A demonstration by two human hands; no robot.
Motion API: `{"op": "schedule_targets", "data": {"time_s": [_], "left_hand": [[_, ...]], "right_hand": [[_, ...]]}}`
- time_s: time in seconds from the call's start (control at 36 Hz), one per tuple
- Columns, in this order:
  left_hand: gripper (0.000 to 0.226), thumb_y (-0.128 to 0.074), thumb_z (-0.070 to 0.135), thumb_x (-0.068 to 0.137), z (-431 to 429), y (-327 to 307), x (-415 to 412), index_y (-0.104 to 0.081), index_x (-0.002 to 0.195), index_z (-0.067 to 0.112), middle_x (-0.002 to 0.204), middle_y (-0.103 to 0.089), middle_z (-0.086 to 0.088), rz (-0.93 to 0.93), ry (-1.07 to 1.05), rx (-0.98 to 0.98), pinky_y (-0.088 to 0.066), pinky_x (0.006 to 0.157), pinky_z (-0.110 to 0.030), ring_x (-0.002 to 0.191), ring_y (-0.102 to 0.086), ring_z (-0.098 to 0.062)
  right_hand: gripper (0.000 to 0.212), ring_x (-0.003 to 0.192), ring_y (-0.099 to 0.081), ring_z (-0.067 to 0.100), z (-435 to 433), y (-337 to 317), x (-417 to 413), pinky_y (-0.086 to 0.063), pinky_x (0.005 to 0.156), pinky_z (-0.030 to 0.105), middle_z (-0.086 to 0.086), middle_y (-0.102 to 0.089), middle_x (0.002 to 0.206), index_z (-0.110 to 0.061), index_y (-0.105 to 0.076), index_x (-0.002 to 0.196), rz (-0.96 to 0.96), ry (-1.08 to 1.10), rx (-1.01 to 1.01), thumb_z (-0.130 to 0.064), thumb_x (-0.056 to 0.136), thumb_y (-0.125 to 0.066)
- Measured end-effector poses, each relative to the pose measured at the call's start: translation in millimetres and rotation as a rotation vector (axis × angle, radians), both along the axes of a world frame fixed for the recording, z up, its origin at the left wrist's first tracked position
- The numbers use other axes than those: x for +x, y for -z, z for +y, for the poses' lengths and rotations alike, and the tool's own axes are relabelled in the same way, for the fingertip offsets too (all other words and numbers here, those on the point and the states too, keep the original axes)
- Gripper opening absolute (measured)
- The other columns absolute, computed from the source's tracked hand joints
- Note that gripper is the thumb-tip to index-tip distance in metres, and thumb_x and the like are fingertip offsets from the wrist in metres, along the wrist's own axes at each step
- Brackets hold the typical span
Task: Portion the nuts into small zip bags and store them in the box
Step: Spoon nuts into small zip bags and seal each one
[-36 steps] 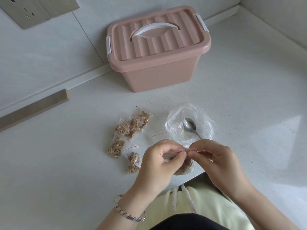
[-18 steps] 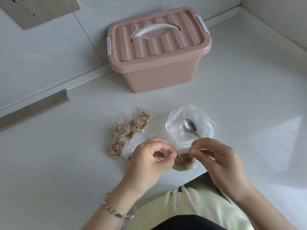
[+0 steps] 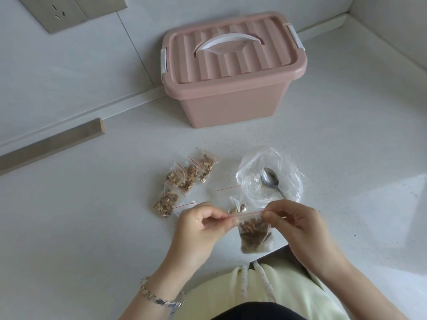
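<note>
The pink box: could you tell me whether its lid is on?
On: the ribbed lid sits flush over the pink box, handle folded flat.

Four filled small zip bags (image 3: 184,179) lie in plain view on the table (image 3: 92,227) — a fifth bag (image 3: 184,205) shows little but its red strip. One held bag (image 3: 254,234), one bag with few nuts (image 3: 238,207), one large clear bag (image 3: 288,172), one spoon (image 3: 269,179), one box (image 3: 231,100), two hands — left hand (image 3: 198,227), right hand (image 3: 298,225).
</note>
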State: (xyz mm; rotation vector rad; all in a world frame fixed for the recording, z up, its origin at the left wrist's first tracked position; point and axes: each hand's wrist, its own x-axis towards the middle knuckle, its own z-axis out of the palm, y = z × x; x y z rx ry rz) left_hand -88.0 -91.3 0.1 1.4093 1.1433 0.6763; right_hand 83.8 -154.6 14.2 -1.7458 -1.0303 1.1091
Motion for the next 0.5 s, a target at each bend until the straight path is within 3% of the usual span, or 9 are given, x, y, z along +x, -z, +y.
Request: {"op": "schedule_targets", "data": {"time_s": [0.08,0.17,0.22,0.28,0.36,0.5], "left_hand": [[0.011,-0.076,0.011,0.072,-1.5,18.1,-9.3,-0.07,0.068,0.019,0.067,-0.07,0.007,0.151,-0.041,-0.103,-0.046,0.067,-0.012,0.066,-0.063,-0.001],[0.022,-0.072,0.006,0.077,1.4,41.3,-28.1,-0.065,0.079,0.027,0.084,-0.068,0.005,0.304,-0.14,-0.116,-0.05,0.078,-0.022,0.082,-0.065,-0.012],[0.032,-0.071,0.006,0.078,5.1,53.1,-39.6,-0.057,0.085,0.034,0.095,-0.062,0.009,0.381,-0.168,-0.093,-0.045,0.077,-0.011,0.088,-0.059,0.001],[0.03,-0.072,0.009,0.078,8.4,61.1,-47.7,-0.057,0.094,0.029,0.1,-0.056,0.009,0.479,-0.175,-0.084,-0.039,0.077,-0.007,0.092,-0.055,0.003],[0.048,-0.074,0.02,0.077,12.6,81.4,-57.9,-0.053,0.118,0.01,0.113,-0.053,-0.005,0.641,-0.203,-0.114,-0.039,0.089,-0.026,0.11,-0.051,-0.02],[0.054,-0.079,0.037,0.063,16.3,113.9,-60.0,-0.055,0.106,0.015,0.089,-0.067,-0.002,0.458,-0.337,-0.36,-0.052,0.078,-0.036,0.084,-0.066,-0.019]], "right_hand": [[0.018,0.064,-0.061,-0.001,4.0,22.4,2.3,-0.047,0.068,0.016,-0.011,-0.069,0.069,-0.024,-0.067,0.072,-0.06,-0.069,-0.135,-0.013,0.085,-0.062],[0.015,0.064,-0.06,-0.002,12.0,44.0,9.8,-0.043,0.063,0.009,-0.007,-0.068,0.068,-0.021,-0.065,0.075,-0.146,-0.091,-0.18,-0.012,0.087,-0.06],[0.012,0.068,-0.062,0.005,20.0,56.2,15.7,-0.047,0.064,0.015,-0.003,-0.069,0.074,-0.018,-0.064,0.08,-0.212,-0.107,-0.193,-0.013,0.089,-0.058],[0.012,0.07,-0.063,0.015,27.8,67.6,20.7,-0.051,0.071,0.028,0.001,-0.069,0.077,-0.016,-0.064,0.081,-0.246,-0.128,-0.221,-0.014,0.09,-0.056],[0.013,0.07,-0.061,0.01,39.5,83.7,22.1,-0.052,0.073,0.029,-0.003,-0.067,0.076,-0.016,-0.063,0.081,-0.252,-0.143,-0.223,-0.013,0.091,-0.054],[0.017,0.087,-0.057,0.007,49.1,98.8,15.6,-0.042,0.075,0.014,-0.005,-0.063,0.095,-0.014,-0.063,0.106,-0.26,-0.025,-0.201,-0.017,0.093,-0.052]]}}
